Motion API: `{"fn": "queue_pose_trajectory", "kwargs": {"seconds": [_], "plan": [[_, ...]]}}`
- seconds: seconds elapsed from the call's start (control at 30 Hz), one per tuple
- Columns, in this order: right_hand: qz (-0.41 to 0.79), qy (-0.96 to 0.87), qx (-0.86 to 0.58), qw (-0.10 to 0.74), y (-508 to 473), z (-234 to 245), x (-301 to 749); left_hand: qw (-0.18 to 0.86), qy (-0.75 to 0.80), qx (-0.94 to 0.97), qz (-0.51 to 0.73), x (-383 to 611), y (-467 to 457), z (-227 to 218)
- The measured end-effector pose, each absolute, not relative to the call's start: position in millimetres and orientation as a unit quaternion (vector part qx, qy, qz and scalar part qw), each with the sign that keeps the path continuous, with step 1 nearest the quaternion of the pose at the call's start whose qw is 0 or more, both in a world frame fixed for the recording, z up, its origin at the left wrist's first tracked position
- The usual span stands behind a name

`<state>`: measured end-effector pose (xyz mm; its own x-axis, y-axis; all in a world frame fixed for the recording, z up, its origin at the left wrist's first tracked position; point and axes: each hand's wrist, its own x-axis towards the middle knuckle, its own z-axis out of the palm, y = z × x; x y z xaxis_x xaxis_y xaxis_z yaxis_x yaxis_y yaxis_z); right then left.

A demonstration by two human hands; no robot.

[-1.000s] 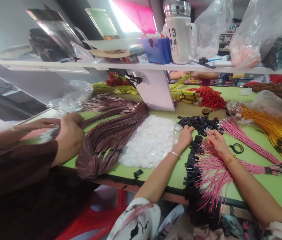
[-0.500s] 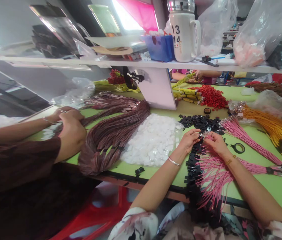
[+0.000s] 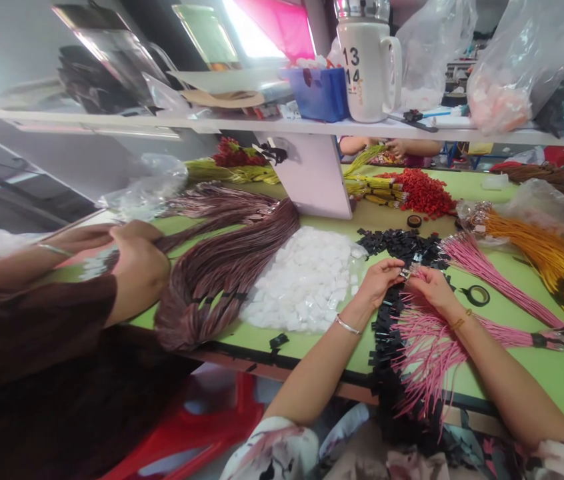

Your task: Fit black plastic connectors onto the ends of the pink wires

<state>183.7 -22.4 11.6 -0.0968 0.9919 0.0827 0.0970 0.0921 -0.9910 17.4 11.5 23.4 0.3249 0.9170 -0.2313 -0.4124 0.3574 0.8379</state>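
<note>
My left hand (image 3: 381,280) is closed in a pinch, fingertips on a small piece that is too small to name. Right beside it, my right hand (image 3: 431,287) pinches the end of a pink wire, close to a metal-looking tip. Beneath both hands spreads a bundle of pink wires (image 3: 427,353), many with black connector housings (image 3: 387,340) lined up along their left side. Just beyond my fingers lies a pile of loose black connector housings (image 3: 402,245). A second pink wire bundle (image 3: 502,280) runs off to the right.
White connector housings (image 3: 307,280) lie heaped left of my hands, beside a thick brown wire bundle (image 3: 232,267). A co-worker's arm (image 3: 137,267) reaches in at left. Black tape (image 3: 478,295) and yellow wires (image 3: 552,260) are at right. A shelf (image 3: 242,125) with a mug (image 3: 366,73) crosses above.
My hands stay in nearly the same place, their fingertips shifting slightly around the small piece. The co-worker's hands at left have moved a little to the left.
</note>
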Motion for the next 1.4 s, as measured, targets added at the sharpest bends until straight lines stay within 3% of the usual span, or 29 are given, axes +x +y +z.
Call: {"fn": "queue_pose_trajectory", "kwargs": {"seconds": [0.17,0.83,1.13,1.23,1.4], "plan": [[0.449,-0.524,-0.511,0.513,-21.1,12.7,184.2,0.756,0.376,0.312,0.435,12.5,14.2,22.5],[0.296,-0.667,-0.528,0.434,-17.5,13.8,187.4,0.717,0.421,0.379,0.406,18.0,8.6,22.8],[0.306,-0.649,-0.529,0.454,-19.8,10.6,189.7,0.69,0.444,0.433,0.374,14.4,10.5,24.2],[0.308,-0.62,-0.533,0.486,-18.9,10.3,189.4,0.643,0.467,0.505,0.336,6.5,19.7,21.7],[0.453,-0.501,-0.494,0.548,-18.9,14.5,185.5,0.449,0.556,0.588,0.379,11.5,52.4,7.3]]}}
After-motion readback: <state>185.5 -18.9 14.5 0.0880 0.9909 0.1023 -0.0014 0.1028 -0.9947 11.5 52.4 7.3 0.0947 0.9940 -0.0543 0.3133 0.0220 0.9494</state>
